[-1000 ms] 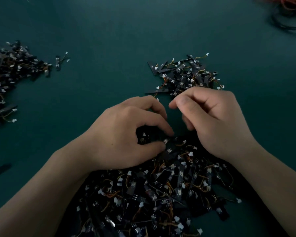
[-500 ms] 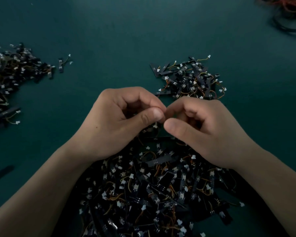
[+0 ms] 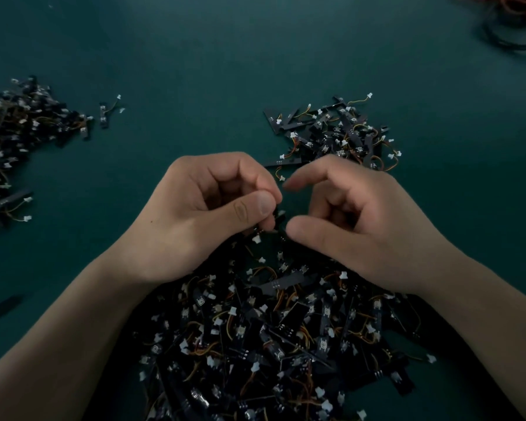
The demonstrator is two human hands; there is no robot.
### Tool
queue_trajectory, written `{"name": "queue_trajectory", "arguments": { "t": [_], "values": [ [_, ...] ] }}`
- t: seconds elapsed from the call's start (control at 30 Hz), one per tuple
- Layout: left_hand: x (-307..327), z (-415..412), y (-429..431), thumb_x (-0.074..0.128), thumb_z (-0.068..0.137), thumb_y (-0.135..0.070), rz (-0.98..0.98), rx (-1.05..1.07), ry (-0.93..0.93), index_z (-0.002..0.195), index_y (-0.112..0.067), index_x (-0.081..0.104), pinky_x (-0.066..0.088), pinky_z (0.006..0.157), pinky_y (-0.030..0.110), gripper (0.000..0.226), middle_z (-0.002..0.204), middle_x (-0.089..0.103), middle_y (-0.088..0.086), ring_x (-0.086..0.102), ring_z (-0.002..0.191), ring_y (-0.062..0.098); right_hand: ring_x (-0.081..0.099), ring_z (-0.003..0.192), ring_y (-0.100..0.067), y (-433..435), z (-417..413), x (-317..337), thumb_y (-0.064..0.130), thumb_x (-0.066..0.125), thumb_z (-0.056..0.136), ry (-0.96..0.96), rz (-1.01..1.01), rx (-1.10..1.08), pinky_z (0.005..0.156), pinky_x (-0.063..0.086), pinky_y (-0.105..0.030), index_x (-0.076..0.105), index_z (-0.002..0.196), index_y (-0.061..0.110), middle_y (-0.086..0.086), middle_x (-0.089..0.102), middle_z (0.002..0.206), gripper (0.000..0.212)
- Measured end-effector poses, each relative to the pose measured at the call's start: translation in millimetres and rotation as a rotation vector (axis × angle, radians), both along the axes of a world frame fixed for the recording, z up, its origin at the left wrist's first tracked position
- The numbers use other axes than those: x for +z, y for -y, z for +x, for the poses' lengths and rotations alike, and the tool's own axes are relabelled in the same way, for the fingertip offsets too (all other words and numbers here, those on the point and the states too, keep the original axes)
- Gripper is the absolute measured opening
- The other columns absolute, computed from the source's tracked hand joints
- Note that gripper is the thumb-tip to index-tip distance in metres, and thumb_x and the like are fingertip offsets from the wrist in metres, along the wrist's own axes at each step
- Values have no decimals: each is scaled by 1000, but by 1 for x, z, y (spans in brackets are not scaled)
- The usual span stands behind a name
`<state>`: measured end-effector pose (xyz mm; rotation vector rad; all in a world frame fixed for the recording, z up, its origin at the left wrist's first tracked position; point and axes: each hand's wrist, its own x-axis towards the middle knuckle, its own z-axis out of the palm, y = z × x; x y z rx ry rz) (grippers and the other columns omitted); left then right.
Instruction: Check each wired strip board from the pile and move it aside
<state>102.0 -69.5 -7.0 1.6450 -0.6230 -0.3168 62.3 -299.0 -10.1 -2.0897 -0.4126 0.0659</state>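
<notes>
Strip board [image 3: 281, 225] pinched in left hand [image 3: 201, 220], print illegible

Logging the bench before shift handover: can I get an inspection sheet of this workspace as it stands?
Surface: dark green table.
Job's things: large pile of wired strip boards under both hands; smaller pile beyond them; third pile at far left.
Clutter: lone board beside the third pile; dark strip at the left edge.
Grippers: left hand pinches one strip board; right hand curled beside it, contact unclear.
Cables: red and black cables tangled in the top right corner.
Surroundings: nothing seen.
</notes>
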Motion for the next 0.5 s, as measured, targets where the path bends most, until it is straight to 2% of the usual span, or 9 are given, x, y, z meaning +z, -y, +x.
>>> {"name": "queue_trajectory", "arguments": {
  "t": [0.03, 0.1, 0.2, 0.3, 0.4, 0.5],
  "values": [
    [0, 0, 0, 66, 96, -27, -1, -4, 2, 91, -26, 73, 47, 60, 20, 8, 76, 72, -1, 61, 65, 12, 60, 55, -15, 0, 0, -1, 54, 68, 89, 4, -53, 18, 52, 44, -22, 68, 110, 34, 8, 67, 72, 28],
    [0, 1, -1, 68, 98, -24, 15, 5, 24, 93, -22, 71, 48, 63, 18, 7, 78, 73, 0, 63, 69, 8, 65, 60, -15, 0, 2, -3, 53, 68, 89, 18, -134, 28, 55, 44, -20, 74, 97, 34, 10, 69, 72, 21],
    [0, 0, 1, 68, 98, -20, 9, 24, 23, 95, -14, 70, 53, 69, 15, 6, 84, 76, 1, 69, 74, 6, 62, 56, -14, 1, 2, -3, 47, 71, 90, 9, -94, 4, 51, 42, -18, 72, 84, 31, 10, 68, 67, 17],
    [1, -1, 2, 65, 95, -18, -47, 9, -23, 94, -13, 69, 57, 71, 19, 7, 86, 78, 5, 74, 75, 11, 56, 51, -12, 1, 1, -2, 53, 70, 88, -12, 0, -10, 49, 42, -19, 68, 98, 33, 6, 66, 68, 23],
    [1, -1, 2, 64, 95, -18, -38, 1, -25, 94, -11, 68, 57, 72, 18, 8, 87, 78, 6, 74, 76, 11, 61, 56, -12, -1, 0, -2, 62, 67, 85, -18, -76, -6, 54, 42, -16, 62, 115, 38, 12, 68, 73, 38],
    [2, 0, 1, 64, 95, -19, -52, 19, -26, 94, -11, 67, 58, 75, 20, 9, 90, 79, 7, 75, 80, 13, 63, 57, -14, -2, 1, -3, 59, 65, 87, 5, -121, -2, 51, 43, -22, 68, 100, 33, 14, 69, 75, 28]
  ]
}}
